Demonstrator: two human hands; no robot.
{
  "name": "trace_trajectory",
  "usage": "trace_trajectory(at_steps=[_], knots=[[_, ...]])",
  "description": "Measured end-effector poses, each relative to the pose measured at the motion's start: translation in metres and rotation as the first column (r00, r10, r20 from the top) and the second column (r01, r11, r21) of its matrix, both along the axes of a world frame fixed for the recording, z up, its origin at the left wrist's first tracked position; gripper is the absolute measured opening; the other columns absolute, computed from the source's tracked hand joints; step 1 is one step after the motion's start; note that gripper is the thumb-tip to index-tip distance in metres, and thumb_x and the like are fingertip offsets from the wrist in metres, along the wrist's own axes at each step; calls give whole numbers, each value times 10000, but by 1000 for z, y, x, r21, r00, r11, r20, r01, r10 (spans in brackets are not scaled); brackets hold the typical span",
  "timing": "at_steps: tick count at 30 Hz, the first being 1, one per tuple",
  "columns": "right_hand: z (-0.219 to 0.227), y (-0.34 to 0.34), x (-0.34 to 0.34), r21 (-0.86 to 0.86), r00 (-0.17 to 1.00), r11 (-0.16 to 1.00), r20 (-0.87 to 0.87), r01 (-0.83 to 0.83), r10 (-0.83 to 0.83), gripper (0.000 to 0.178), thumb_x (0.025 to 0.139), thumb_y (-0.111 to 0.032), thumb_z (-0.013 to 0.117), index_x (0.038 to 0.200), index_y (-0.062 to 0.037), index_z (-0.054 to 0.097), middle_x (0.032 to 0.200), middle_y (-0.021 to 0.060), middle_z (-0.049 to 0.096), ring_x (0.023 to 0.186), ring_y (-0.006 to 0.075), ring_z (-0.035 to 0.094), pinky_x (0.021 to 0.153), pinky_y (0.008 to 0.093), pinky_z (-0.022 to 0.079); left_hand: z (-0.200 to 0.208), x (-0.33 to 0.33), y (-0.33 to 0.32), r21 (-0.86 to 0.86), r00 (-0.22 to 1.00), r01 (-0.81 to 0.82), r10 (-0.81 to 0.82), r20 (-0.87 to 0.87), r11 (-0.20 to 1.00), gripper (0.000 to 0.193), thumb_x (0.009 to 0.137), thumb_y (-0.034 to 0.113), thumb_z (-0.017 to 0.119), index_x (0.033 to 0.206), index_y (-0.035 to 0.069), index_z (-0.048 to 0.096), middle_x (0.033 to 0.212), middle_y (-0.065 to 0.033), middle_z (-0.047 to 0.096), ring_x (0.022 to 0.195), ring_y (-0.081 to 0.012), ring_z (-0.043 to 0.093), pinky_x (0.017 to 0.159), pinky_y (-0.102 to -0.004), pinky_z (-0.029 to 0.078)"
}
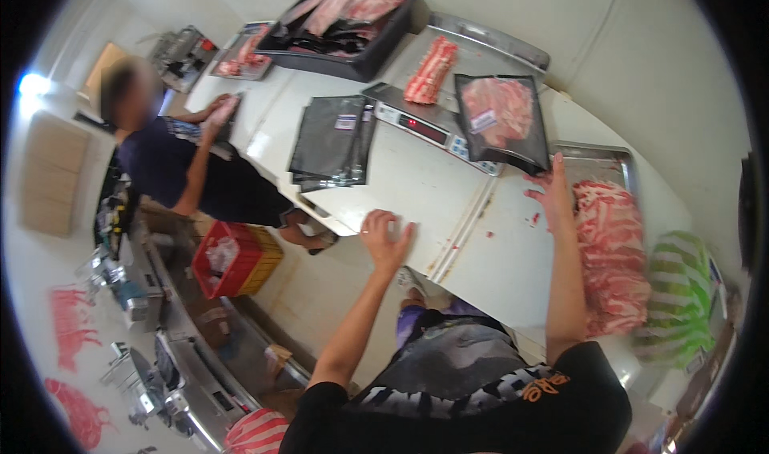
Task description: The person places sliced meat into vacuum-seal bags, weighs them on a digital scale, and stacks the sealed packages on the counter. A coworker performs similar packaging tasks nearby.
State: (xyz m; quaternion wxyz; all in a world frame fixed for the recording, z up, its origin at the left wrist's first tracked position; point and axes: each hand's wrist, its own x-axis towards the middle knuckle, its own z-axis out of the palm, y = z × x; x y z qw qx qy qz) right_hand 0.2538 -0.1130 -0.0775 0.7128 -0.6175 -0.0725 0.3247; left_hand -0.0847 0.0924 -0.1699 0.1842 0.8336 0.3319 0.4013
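Observation:
My left hand (388, 239) hovers by the near edge of the white table, fingers loosely curved and apart, holding nothing. My right hand (548, 191) is open with fingers spread, its fingertips close to the lower right corner of a black-backed clear bag of sliced meat (498, 108). Whether they touch the bag, I cannot tell. That bag lies partly over the right end of a digital scale (412, 127) with a lit red display. A strip of red and white meat (432, 71) rests behind the display. Several flat black bags (330, 142) are stacked left of the scale.
A metal tray (597, 151) with piled meat slices (610, 254) runs along the right, beside a green-striped bag (677, 298). A black tub of meat packs (340, 34) stands at the back. At the left, a co-worker (172, 166) holds something; a red crate (220, 258) sits below.

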Motion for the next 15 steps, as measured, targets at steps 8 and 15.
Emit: trace_trajectory(at_steps=[8, 15], knots=[[-12, 11, 14, -386, 885, 922, 434, 12, 170, 811, 938, -762, 597, 1025, 39, 690, 875, 75, 623, 694, 173, 603, 598, 335, 569, 27, 68, -65, -236, 928, 298, -223, 299, 925, 213, 926, 290, 773, 1012, 127, 665, 1099, -51, 663, 1129, -251, 604, 1011, -456, 422], [-39, 28, 46, -99, 961, 995, 273, -5, 32, 507, 1044, -482, 632, 1253, -20, 646, 1012, 32, 602, 769, 138, 541, 706, 310, 530, -3, 190, -74, -628, 798, 564, 158, 581, -537, 429, 1047, 581, 545, 1075, 168, 657, 1042, 10, 697, 970, -147, 684, 776, -302, 529]])
